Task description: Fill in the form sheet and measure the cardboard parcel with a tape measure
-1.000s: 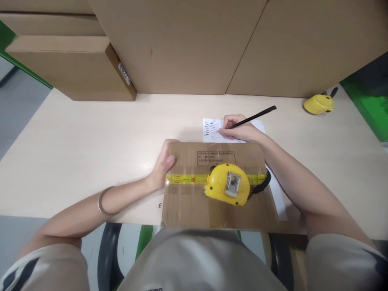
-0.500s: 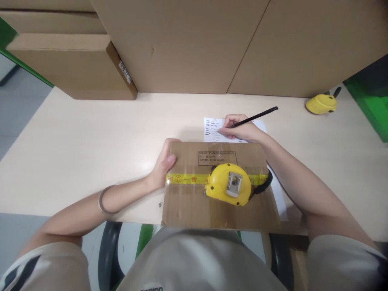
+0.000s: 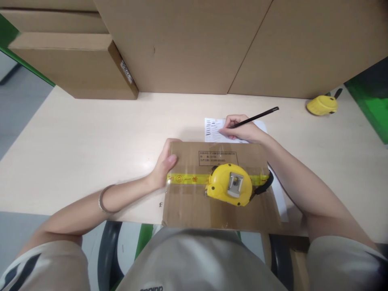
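Observation:
My left hand point(image 3: 164, 165) grips the left edge of a cardboard box point(image 3: 188, 206), thumb on its top face and the other fingers mostly hidden behind it. A yellow tape measure point(image 3: 230, 184) lies on the box, over a strip of yellow printed tape point(image 3: 188, 178) that runs across the top. Beyond the box, my right hand point(image 3: 241, 128) is closed round a black pen point(image 3: 257, 117). Its fingertips rest over a white paper sheet point(image 3: 212, 131) with rows of dark writing. The pen's tip is hidden by the fingers, and the box covers the near part of the paper.
Large cardboard boxes point(image 3: 188, 52) stand along the back of the pale table point(image 3: 91, 137), with a smaller box point(image 3: 75, 72) at the back left. A second yellow tape measure point(image 3: 321, 105) sits at the back right. More white paper point(image 3: 280, 198) shows beside the box's right edge.
The whole view has shifted very slightly. Both hands, the pen, the box and the tape measure keep their places relative to one another.

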`<move>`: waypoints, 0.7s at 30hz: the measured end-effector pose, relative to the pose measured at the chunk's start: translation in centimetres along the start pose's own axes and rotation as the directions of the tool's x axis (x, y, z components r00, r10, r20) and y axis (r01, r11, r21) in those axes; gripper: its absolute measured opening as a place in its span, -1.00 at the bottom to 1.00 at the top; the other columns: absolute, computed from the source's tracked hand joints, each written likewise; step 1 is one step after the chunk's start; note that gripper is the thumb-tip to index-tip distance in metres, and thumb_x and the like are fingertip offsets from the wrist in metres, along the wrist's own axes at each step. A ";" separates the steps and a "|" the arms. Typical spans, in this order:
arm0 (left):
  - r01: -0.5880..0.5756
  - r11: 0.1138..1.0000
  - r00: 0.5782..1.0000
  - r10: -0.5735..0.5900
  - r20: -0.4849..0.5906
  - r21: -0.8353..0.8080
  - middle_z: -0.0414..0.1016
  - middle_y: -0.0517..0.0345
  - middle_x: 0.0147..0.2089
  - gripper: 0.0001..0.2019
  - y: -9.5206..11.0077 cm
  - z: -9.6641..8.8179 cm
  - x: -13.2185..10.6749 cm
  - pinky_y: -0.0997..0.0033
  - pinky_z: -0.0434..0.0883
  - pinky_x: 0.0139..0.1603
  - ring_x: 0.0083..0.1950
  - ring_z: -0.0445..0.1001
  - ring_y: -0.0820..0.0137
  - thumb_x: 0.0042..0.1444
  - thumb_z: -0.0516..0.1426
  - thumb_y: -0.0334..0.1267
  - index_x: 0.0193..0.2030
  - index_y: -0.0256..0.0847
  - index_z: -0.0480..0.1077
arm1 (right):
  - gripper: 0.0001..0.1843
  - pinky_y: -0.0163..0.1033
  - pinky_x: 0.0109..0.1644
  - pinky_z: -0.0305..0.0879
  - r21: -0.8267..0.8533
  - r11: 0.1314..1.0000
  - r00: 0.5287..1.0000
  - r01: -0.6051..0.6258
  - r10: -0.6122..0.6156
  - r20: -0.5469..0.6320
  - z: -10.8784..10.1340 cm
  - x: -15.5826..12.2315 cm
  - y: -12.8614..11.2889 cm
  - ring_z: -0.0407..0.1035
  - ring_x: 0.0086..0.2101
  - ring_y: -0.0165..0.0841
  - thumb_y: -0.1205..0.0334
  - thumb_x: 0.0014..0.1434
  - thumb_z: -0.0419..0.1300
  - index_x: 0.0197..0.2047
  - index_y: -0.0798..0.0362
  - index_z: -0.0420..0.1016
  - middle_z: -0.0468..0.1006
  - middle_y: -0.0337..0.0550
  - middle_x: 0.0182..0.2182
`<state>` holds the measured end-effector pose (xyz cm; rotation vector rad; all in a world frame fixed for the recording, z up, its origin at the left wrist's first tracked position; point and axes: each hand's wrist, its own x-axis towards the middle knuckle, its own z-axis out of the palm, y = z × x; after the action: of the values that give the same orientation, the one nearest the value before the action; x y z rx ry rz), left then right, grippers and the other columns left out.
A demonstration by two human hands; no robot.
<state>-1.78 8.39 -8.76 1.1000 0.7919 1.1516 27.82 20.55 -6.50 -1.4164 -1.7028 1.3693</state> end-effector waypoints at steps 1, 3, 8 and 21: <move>0.001 1.000 1.000 -0.001 -0.002 0.002 0.55 0.02 -0.10 -0.39 0.0 0.0 0.0 0.19 0.47 -0.19 -0.15 0.55 0.17 0.16 0.29 0.33 0.06 -0.15 0.38 | -0.66 -0.37 -0.57 0.13 0.000 1.000 1.000 -0.001 0.001 0.001 0.0 0.0 0.0 0.25 -0.63 -0.55 0.34 0.00 0.48 -0.52 0.02 0.35 0.44 -0.29 -0.65; 0.001 1.000 1.000 -0.001 -0.005 0.004 0.54 0.04 -0.12 -0.39 0.0 0.0 0.0 0.22 0.46 -0.22 -0.16 0.55 0.17 0.16 0.29 0.33 0.06 -0.14 0.38 | -0.64 -0.38 -0.57 0.13 -0.001 1.000 1.000 0.001 -0.001 -0.004 0.0 0.0 0.0 0.24 -0.64 -0.55 0.36 -0.02 0.49 -0.52 0.01 0.33 0.42 -0.31 -0.66; -0.007 1.000 1.000 0.007 0.012 -0.012 0.51 0.05 -0.14 -0.39 0.0 0.1 0.0 0.23 0.44 -0.24 -0.15 0.55 0.16 0.18 0.27 0.34 0.06 -0.14 0.36 | -0.64 -0.37 -0.57 0.15 -0.004 1.000 1.000 0.001 -0.001 0.003 0.0 0.1 0.2 0.25 -0.63 -0.54 0.31 -0.01 0.49 -0.51 0.01 0.34 0.44 -0.29 -0.66; -0.011 1.000 1.000 0.011 0.023 0.007 0.46 0.08 -0.21 -0.40 0.3 0.2 0.1 0.23 0.39 -0.31 -0.16 0.54 0.14 0.18 0.27 0.35 0.03 -0.14 0.34 | -0.64 -0.36 -0.59 0.01 -0.042 0.999 1.000 0.000 -0.001 -0.014 0.0 -0.1 -0.2 0.17 -0.64 -0.56 0.34 0.02 0.47 -0.51 0.01 0.32 0.39 -0.32 -0.67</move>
<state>-1.68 8.42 -8.39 1.1232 0.7733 1.1442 27.76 20.48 -6.32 -1.4453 -1.7315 1.3276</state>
